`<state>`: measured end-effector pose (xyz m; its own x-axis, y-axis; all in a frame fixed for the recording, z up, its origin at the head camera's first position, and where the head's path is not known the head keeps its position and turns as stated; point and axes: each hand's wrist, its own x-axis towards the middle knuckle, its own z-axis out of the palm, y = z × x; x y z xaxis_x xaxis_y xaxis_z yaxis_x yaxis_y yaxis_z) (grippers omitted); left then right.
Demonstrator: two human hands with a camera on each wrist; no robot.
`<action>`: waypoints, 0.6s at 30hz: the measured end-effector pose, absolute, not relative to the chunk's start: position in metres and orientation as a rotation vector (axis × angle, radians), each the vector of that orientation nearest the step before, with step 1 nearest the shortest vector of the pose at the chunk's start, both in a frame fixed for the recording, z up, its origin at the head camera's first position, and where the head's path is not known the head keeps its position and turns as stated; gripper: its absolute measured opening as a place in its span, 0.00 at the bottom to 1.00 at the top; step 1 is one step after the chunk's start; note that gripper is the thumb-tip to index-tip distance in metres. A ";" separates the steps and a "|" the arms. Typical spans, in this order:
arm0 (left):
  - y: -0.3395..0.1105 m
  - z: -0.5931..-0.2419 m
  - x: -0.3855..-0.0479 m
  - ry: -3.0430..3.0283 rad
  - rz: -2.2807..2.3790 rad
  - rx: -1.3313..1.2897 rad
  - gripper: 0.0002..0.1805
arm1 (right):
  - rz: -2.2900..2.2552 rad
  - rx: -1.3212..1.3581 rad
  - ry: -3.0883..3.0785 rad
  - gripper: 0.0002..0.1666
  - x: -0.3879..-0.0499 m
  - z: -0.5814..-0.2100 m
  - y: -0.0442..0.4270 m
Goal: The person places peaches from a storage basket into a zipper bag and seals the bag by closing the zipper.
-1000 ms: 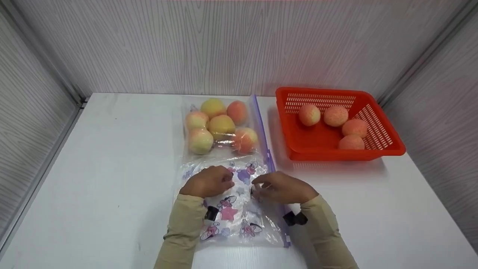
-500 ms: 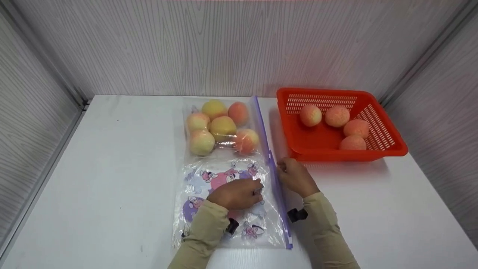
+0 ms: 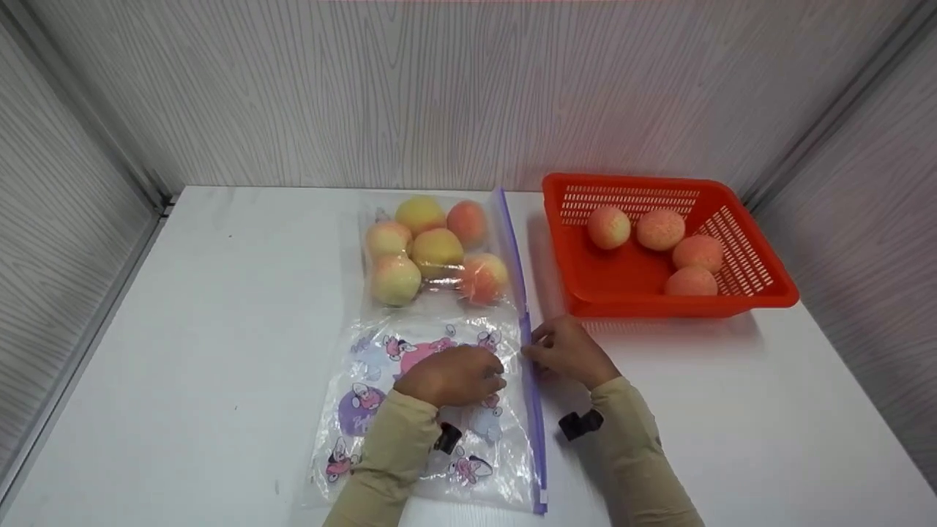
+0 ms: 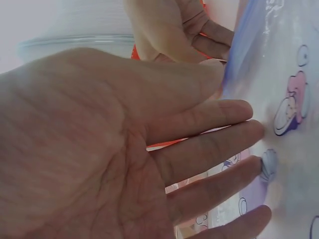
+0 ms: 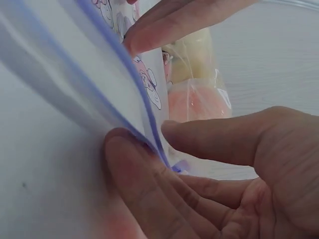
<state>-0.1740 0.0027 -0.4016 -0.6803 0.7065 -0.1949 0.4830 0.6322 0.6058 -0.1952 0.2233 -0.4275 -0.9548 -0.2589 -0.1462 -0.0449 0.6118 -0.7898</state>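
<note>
Left hand (image 3: 451,376) touches bag (image 3: 505,450) (lettering (image 3: 359,423) unclear); right hand (image 3: 571,353), its purple edge (image 3: 537,424).

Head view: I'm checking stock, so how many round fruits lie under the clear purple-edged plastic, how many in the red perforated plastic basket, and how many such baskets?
Yellow, pale and pinkish round fruits under clear purple-edged plastic: 6
Pinkish round fruits in the basket: 4
Red perforated plastic basket: 1
Total: 11

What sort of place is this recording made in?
Probably a work booth: a white table with grey wood-grain panels on three sides, and a basket and bag on it.
</note>
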 end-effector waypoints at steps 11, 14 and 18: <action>-0.006 -0.395 -0.171 2.492 0.749 0.849 0.14 | -1.269 -0.300 2.435 0.09 -0.191 -0.424 0.220; -0.007 -0.393 -0.170 2.496 0.773 0.856 0.14 | -1.344 -0.258 2.361 0.09 -0.189 -0.420 0.218; -0.007 -0.388 -0.168 2.528 0.828 0.882 0.15 | -1.478 -0.229 2.274 0.09 -0.186 -0.413 0.214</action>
